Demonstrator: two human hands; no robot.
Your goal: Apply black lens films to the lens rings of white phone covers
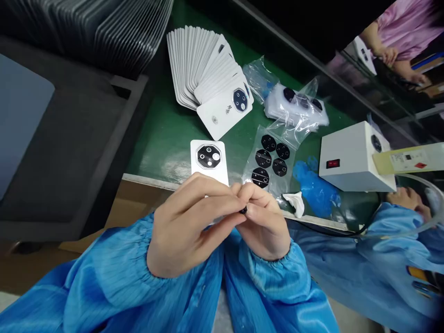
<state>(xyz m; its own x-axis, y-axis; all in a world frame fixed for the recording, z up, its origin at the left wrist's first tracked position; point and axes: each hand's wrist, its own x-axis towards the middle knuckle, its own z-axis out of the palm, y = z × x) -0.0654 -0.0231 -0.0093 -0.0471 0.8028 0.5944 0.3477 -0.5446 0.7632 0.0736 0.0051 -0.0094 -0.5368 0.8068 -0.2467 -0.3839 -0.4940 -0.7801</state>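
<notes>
My left hand (196,226) and my right hand (266,222) meet at the table's front edge, fingertips pinched together on a small black piece (243,210). Fingers cover most of it, so its exact kind does not show. Just behind my left hand lies a white phone back cover (209,172) with a black octagonal camera area. To the right, a clear sheet (250,162) carries several black octagonal camera lens covers (263,158). A crumpled white tissue (296,203) lies beside my right hand.
Fanned white phone back covers (187,64) lie at the back. Clear bags (294,108) hold more black pieces. A blue crumpled glove or film (315,189) is near a white switch box (354,157) and yellowish syringe (412,159). Dark rack (76,138) stands left; co-workers' hands (405,201) show right.
</notes>
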